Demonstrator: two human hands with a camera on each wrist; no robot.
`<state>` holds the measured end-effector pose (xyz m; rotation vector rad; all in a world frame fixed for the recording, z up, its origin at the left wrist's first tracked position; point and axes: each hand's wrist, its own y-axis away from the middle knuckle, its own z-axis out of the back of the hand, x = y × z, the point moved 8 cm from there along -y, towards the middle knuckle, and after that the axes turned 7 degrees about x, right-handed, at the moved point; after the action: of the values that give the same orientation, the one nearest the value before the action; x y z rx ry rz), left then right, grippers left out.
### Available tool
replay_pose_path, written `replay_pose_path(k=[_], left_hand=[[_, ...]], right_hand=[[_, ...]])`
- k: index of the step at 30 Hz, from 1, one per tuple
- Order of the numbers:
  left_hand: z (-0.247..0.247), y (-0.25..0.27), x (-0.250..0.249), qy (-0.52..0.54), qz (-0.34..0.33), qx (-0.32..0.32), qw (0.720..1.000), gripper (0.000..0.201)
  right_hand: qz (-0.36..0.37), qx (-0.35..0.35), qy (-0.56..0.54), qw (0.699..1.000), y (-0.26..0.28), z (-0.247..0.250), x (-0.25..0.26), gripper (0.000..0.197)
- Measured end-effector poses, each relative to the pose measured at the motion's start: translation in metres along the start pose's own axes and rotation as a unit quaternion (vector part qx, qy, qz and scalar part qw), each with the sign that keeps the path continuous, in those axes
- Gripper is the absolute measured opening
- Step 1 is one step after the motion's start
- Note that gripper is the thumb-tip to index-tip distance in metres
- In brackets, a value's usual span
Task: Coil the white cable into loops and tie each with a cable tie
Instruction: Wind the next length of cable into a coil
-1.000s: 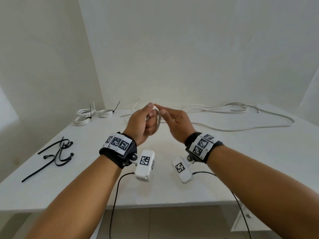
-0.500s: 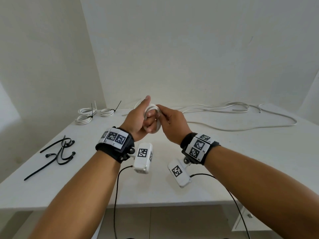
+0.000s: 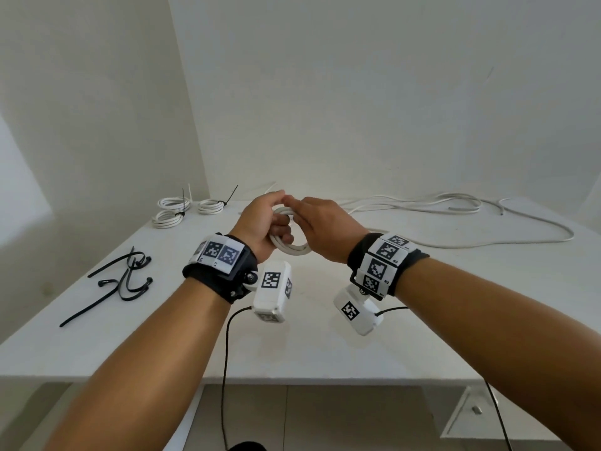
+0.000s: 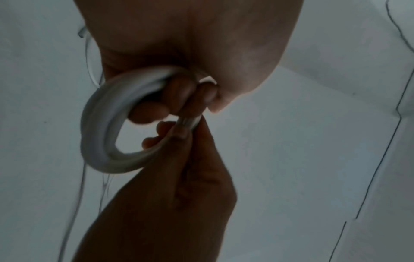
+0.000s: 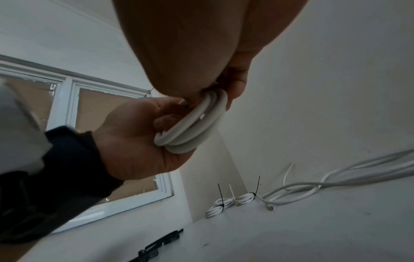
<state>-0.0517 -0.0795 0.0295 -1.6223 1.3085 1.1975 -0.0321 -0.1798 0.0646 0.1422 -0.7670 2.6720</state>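
Note:
A small white cable coil (image 3: 290,247) (image 4: 100,124) (image 5: 192,127) of about three turns is held in the air above the table's middle. My left hand (image 3: 260,222) (image 5: 143,134) grips its left side, fingers curled through the loop. My right hand (image 3: 325,226) (image 4: 179,177) pinches the coil's upper right part. Loose white cable (image 3: 455,206) (image 5: 336,179) lies across the far right of the table. Three tied coils (image 3: 182,208) (image 5: 233,200) sit at the far left. Black cable ties (image 3: 126,278) lie at the left.
The white table (image 3: 325,346) stands in a corner between two white walls. Its front edge runs just below my forearms. A window (image 5: 94,113) shows in the right wrist view. Thin black camera wires (image 3: 224,369) hang from my wrists.
Both hands have dropped slightly and turned, so the coil now lies flatter and shows more between them. The left thumb has come down from pointing up.

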Motion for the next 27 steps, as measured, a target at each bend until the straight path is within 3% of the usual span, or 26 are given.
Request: replay_pose_path(k=[4, 9, 13, 16, 19, 23, 27], left_hand=[[0.02, 0.007, -0.007, -0.007, -0.066, -0.103, 0.992, 0.021], [0.051, 0.02, -0.015, 0.032, -0.104, -0.147, 0.983, 0.012], [0.092, 0.029, -0.023, 0.015, -0.12, -0.173, 0.977, 0.005], [0.133, 0.041, -0.028, 0.002, -0.118, -0.199, 0.973, 0.013], [0.189, 0.065, -0.036, 0.021, -0.123, -0.262, 0.957, 0.01], [0.267, 0.108, -0.04, 0.06, -0.132, -0.356, 0.923, 0.001], [0.32, 0.142, -0.035, 0.075, -0.13, -0.416, 0.897, 0.009]], right_hand=[[-0.056, 0.03, 0.016, 0.998, -0.013, -0.011, 0.016, 0.043], [-0.058, 0.081, 0.066, 0.993, -0.038, -0.029, 0.041, 0.049], [-0.054, 0.101, 0.048, 0.992, -0.06, -0.048, 0.061, 0.033], [-0.059, 0.112, -0.042, 0.991, -0.076, -0.072, 0.078, 0.021], [-0.071, 0.145, -0.144, 0.976, -0.091, -0.097, 0.094, 0.035], [-0.036, 0.226, -0.113, 0.967, -0.11, -0.137, 0.128, 0.027], [0.007, 0.273, -0.056, 0.96, -0.13, -0.188, 0.17, 0.02]])
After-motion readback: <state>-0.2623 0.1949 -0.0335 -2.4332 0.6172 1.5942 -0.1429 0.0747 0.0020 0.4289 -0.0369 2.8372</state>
